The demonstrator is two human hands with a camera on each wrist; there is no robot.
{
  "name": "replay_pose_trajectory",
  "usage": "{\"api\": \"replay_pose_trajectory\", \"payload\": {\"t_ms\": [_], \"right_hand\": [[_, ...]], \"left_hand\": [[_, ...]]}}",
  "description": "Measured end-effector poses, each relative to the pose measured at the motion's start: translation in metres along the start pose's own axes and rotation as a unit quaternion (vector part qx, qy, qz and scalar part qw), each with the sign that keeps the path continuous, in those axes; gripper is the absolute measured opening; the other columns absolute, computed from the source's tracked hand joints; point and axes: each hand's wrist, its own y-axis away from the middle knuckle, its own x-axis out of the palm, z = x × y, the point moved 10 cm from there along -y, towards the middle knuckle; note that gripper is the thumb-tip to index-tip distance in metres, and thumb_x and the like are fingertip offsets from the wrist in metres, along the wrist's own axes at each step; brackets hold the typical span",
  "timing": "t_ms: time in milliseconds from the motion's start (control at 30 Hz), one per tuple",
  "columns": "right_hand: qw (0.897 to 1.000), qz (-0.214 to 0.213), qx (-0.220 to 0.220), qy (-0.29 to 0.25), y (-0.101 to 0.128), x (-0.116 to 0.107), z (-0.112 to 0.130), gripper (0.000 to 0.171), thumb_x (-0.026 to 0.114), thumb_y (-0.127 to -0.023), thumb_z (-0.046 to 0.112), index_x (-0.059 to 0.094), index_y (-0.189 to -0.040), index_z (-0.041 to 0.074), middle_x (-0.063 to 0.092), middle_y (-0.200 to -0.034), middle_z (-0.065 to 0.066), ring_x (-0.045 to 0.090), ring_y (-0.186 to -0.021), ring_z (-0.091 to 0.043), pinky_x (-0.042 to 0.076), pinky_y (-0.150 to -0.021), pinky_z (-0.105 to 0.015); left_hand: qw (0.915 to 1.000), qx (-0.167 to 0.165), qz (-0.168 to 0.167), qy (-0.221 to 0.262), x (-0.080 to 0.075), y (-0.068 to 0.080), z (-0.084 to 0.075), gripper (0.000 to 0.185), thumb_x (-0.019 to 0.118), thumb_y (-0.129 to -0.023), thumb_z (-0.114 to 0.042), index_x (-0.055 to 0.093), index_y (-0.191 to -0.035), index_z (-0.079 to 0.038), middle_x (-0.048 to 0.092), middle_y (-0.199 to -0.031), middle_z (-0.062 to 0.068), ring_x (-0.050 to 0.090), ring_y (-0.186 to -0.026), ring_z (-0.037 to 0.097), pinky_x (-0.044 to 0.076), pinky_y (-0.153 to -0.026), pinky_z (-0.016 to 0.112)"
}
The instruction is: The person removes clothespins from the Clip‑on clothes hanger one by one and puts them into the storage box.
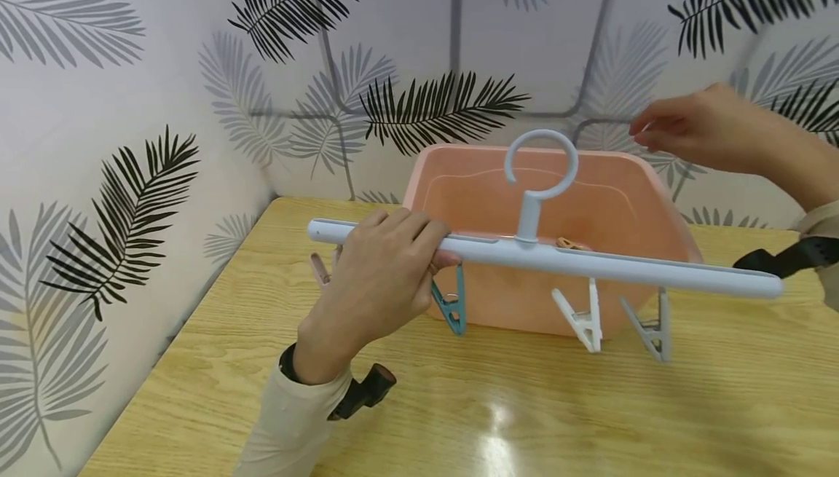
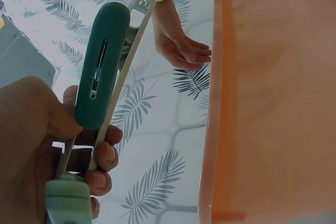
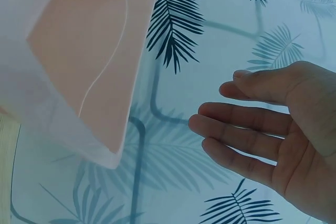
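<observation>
Head view: my left hand point(image 1: 376, 273) is gripping the hanger point(image 1: 544, 258) bar near its left end, long axis running left-right before the basin point(image 1: 609, 193); my right hand point(image 1: 695, 127), fingers relaxed and empty, is hovering up-right of its ring.

The hanger bar point(image 1: 544, 262) sits before the basin point(image 1: 609, 193) on the table point(image 1: 590, 404), clips point(image 1: 586, 317) hanging beneath it.

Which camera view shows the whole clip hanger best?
The head view: the clip hanger shows entire, gripped by the left hand. The left wrist view shows only its bar and clips close up; the right wrist view shows none.
</observation>
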Motion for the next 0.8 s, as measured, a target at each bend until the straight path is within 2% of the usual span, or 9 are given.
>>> {"api": "replay_pose_trajectory", "payload": {"t_ms": [233, 400, 467, 567, 600, 667, 733, 800], "right_hand": [[0.999, -0.032, 0.01, 0.023, 0.029, -0.009, 0.006, 0.017, 0.064, -0.091, 0.001, 0.065, -0.107, -0.004, 0.07, -0.09, -0.018, 0.068, -0.071, -0.031, 0.055, -0.06, -0.045], [0.996, -0.082, 0.023, 0.039, 0.055, -0.021, 0.014, 0.013, 0.065, -0.089, -0.002, 0.067, -0.101, -0.005, 0.069, -0.086, -0.021, 0.068, -0.071, -0.037, 0.053, -0.063, -0.052], [0.994, -0.099, 0.039, 0.035, 0.065, -0.024, 0.017, 0.013, 0.063, -0.091, -0.001, 0.066, -0.102, -0.006, 0.069, -0.087, -0.024, 0.067, -0.075, -0.042, 0.052, -0.066, -0.057], [0.99, -0.123, 0.069, 0.018, 0.082, -0.026, 0.02, 0.019, 0.055, -0.098, 0.007, 0.065, -0.108, -0.006, 0.069, -0.089, -0.025, 0.067, -0.078, -0.043, 0.049, -0.067, -0.057], [0.988, -0.13, 0.085, 0.001, 0.088, -0.025, 0.02, 0.023, 0.051, -0.101, 0.01, 0.065, -0.111, -0.005, 0.068, -0.092, -0.025, 0.066, -0.08, -0.04, 0.05, -0.069, -0.053], [0.983, -0.145, 0.102, -0.051, 0.101, -0.021, 0.02, 0.03, 0.042, -0.104, 0.013, 0.062, -0.117, -0.005, 0.067, -0.098, -0.026, 0.067, -0.085, -0.021, 0.051, -0.078, -0.037], [0.977, -0.159, 0.103, -0.099, 0.116, -0.016, 0.022, 0.033, 0.034, -0.106, 0.012, 0.06, -0.121, -0.004, 0.068, -0.104, -0.013, 0.061, -0.089, -0.002, 0.046, -0.082, -0.019], [0.969, -0.174, 0.101, -0.142, 0.129, -0.011, 0.025, 0.036, 0.029, -0.106, 0.009, 0.058, -0.125, -0.003, 0.065, -0.109, 0.004, 0.052, -0.089, 0.013, 0.037, -0.079, -0.006]], "left_hand": [[1.0, 0.0, -0.001, -0.001, 0.0, -0.001, -0.001, 0.018, 0.06, -0.095, -0.023, 0.058, -0.086, -0.008, 0.057, -0.077, 0.001, 0.054, -0.071, 0.018, 0.036, -0.061, 0.03], [1.0, 0.0, -0.008, -0.004, 0.001, -0.001, 0.001, 0.013, 0.061, -0.094, -0.018, 0.059, -0.088, -0.007, 0.06, -0.078, 0.003, 0.055, -0.07, 0.019, 0.039, -0.062, 0.032], [0.9999, -0.003, -0.013, -0.004, 0.0, -0.001, 0.003, 0.014, 0.061, -0.094, -0.019, 0.06, -0.089, -0.006, 0.061, -0.079, 0.003, 0.056, -0.07, 0.019, 0.041, -0.063, 0.033], [0.9998, -0.012, -0.018, -0.002, -0.001, 0.001, 0.007, 0.017, 0.061, -0.095, -0.022, 0.06, -0.09, -0.006, 0.06, -0.078, 0.002, 0.056, -0.068, 0.019, 0.042, -0.063, 0.034], [0.9997, -0.015, -0.02, 0.0, -0.002, 0.001, 0.009, 0.016, 0.06, -0.095, -0.021, 0.06, -0.091, -0.006, 0.06, -0.077, 0.002, 0.056, -0.067, 0.019, 0.043, -0.063, 0.034], [0.9996, -0.016, -0.022, -0.002, -0.002, 0.002, 0.011, 0.017, 0.06, -0.096, -0.022, 0.06, -0.091, -0.005, 0.059, -0.076, 0.002, 0.056, -0.066, 0.019, 0.043, -0.063, 0.035], [0.9996, -0.013, -0.023, -0.005, -0.003, 0.001, 0.012, 0.017, 0.059, -0.096, -0.02, 0.059, -0.09, -0.005, 0.059, -0.076, 0.003, 0.057, -0.066, 0.019, 0.043, -0.063, 0.035], [0.9996, -0.009, -0.026, -0.01, -0.003, -0.002, 0.012, 0.017, 0.059, -0.096, -0.02, 0.059, -0.09, -0.005, 0.059, -0.076, 0.003, 0.057, -0.066, 0.02, 0.043, -0.062, 0.036]]}}
